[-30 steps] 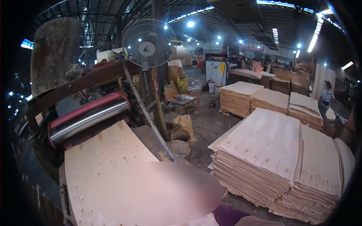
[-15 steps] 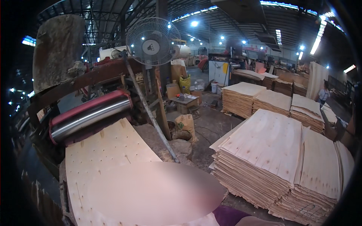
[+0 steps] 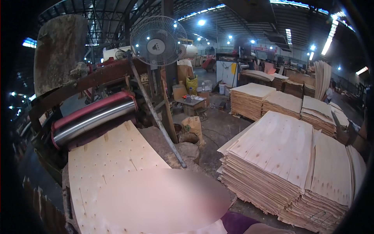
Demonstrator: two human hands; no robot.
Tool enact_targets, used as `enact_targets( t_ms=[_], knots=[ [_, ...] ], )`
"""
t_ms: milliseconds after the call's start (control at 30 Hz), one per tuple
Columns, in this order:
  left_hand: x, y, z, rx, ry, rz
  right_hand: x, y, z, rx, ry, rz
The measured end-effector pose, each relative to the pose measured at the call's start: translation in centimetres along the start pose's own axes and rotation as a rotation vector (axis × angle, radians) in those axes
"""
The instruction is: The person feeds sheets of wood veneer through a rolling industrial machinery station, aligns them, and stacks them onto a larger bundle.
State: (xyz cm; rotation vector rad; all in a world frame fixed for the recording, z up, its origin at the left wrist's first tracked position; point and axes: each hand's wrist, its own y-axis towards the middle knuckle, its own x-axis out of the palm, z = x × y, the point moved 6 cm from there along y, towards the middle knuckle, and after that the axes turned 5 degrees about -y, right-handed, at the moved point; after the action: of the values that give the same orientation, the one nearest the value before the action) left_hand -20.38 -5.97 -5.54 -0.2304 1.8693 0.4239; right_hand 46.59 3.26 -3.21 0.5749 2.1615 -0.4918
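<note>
A pale wood veneer sheet with rows of small dark marks lies at the left, its far end at a steel roller under a red-pink one. A blurred oval covers the near part of the sheet and whatever is there. Neither of my hands shows. At the bottom edge, right of the blur, are purple cloth and a strip of bare skin; which limb this is cannot be told.
A tall veneer stack stands at the right, with more stacks behind. A slanted metal pole and a fan rise beside the rollers. Beyond are a sack and a small table. A person is far right.
The view has shifted slightly. Far right, the upright veneer sheets have moved left and fanned out, and the distant person is farther left, partly behind them. The near sheet looks much the same.
</note>
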Motion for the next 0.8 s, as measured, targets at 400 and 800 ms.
enact_targets(
  t_ms=[400, 800],
  knots=[
    [2.1, 0.2, -0.7, 0.040, 0.043, 0.012, 0.4, 0.2, 0.1, -0.005, -0.034, 0.008],
    [0.6, 0.2, -0.3, -0.006, 0.019, -0.013, 0.2, 0.2, 0.1, 0.022, -0.046, -0.027]
  ],
)
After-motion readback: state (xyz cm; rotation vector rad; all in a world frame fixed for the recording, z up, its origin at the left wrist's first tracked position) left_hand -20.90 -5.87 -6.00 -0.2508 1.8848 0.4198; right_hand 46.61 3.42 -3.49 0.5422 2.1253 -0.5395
